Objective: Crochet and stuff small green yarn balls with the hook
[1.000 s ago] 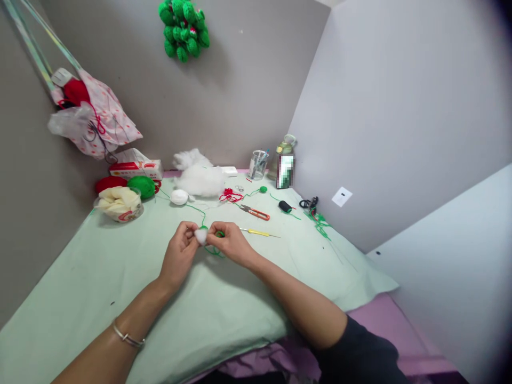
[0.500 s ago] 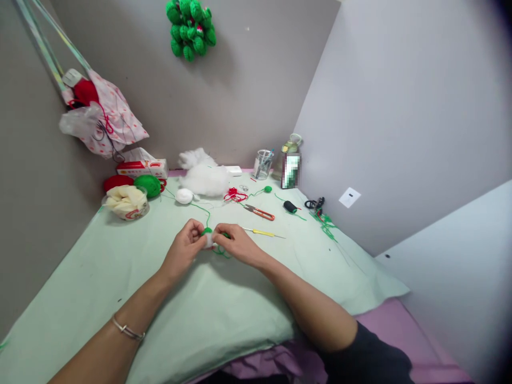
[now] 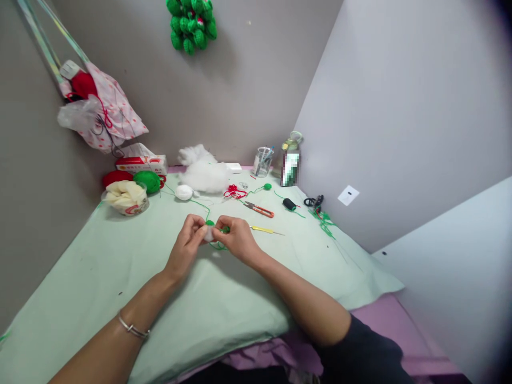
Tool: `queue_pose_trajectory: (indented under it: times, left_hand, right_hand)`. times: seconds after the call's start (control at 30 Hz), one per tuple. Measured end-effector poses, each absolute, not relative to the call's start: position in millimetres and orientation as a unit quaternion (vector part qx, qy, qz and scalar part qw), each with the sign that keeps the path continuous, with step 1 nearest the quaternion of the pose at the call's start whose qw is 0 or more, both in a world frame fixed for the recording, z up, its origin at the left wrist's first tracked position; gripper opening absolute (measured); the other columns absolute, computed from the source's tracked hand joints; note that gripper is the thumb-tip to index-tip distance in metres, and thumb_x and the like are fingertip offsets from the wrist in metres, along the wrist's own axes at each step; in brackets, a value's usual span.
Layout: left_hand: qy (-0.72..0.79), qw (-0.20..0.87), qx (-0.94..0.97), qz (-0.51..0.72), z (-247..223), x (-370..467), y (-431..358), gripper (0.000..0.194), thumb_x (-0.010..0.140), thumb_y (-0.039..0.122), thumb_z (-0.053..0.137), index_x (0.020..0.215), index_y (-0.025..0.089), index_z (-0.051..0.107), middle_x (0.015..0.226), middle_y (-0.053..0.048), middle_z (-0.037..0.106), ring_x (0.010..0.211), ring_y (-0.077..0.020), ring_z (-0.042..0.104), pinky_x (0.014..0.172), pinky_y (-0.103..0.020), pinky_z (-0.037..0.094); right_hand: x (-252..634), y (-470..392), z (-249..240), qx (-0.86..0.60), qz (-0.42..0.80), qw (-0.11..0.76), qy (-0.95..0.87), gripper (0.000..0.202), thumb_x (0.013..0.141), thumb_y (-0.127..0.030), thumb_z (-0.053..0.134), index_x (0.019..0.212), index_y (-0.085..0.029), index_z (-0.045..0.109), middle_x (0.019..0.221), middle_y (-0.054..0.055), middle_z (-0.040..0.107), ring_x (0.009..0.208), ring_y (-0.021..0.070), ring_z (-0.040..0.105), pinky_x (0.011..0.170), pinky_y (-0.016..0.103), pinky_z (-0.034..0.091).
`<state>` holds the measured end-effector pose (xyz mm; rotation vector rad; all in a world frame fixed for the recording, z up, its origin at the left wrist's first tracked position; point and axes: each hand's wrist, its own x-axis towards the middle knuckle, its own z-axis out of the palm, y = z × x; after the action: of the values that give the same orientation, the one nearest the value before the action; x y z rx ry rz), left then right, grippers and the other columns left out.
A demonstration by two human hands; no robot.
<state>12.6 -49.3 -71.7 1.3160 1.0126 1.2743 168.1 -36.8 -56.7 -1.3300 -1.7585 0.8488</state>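
Note:
Between my two hands is a small green crochet piece [image 3: 210,223] with a tuft of white stuffing [image 3: 208,234] at its near side. My left hand [image 3: 191,234] is closed on the piece from the left, thumb against the stuffing. My right hand [image 3: 237,237] pinches at the other side, where piece and stuffing meet; its fingertips are partly hidden. Green yarn [image 3: 207,209] runs from the piece toward the back, and loose green strands [image 3: 219,246] hang below my fingers. A yellow-handled crochet hook [image 3: 262,230] lies right of my right hand.
Behind my hands are a heap of white fiberfill [image 3: 206,176], a white yarn ball [image 3: 184,192], red yarn [image 3: 235,192] and orange thread snips [image 3: 260,209]. At the left stand a bowl [image 3: 127,205] and green yarn [image 3: 147,182]; a phone [image 3: 290,168] leans at the back right.
Both hands stay together at the green piece. My right fingers have shifted slightly over the stuffing, and the view has tilted a little.

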Motion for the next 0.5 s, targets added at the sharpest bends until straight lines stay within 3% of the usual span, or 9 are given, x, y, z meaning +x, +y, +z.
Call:
queue_pose_trajectory:
  times: [0.2,0.37,0.5]
  left_hand:
    - [0.405,0.554,0.538,0.489,-68,7,-43,0.035,0.079,0.043,0.077,0.087,0.022,0.050,0.074,0.006,0.060,0.070,-0.0145,0.065,0.071,-0.030,0.057]
    - [0.424,0.542,0.515,0.512,-77,8,-38,0.035,0.074,0.034,0.078,0.079,0.023,0.045,0.059,0.011,0.053,0.051,-0.0091,0.055,0.054,-0.021,0.048]
    - [0.429,0.544,0.496,0.523,-82,10,-39,0.035,0.074,0.034,0.077,0.083,0.024,0.044,0.055,0.012,0.054,0.047,-0.0099,0.054,0.050,-0.020,0.046]
  right_hand:
    - [178,-39,-49,-0.488,0.337,0.347,-0.726,0.019,0.087,-0.027,0.059,0.070,-0.021,0.055,0.059,-0.006,0.056,0.058,0.0112,0.047,0.061,0.023,0.034]
    - [175,-47,-45,-0.436,0.352,0.307,-0.769,0.009,0.084,-0.015,0.055,0.082,-0.021,0.062,0.069,-0.005,0.062,0.062,0.0116,0.048,0.064,0.022,0.036]
    - [167,-48,-49,-0.444,0.340,0.309,-0.769,0.011,0.086,-0.016,0.052,0.081,-0.021,0.062,0.070,-0.005,0.063,0.062,0.0115,0.048,0.065,0.023,0.036]
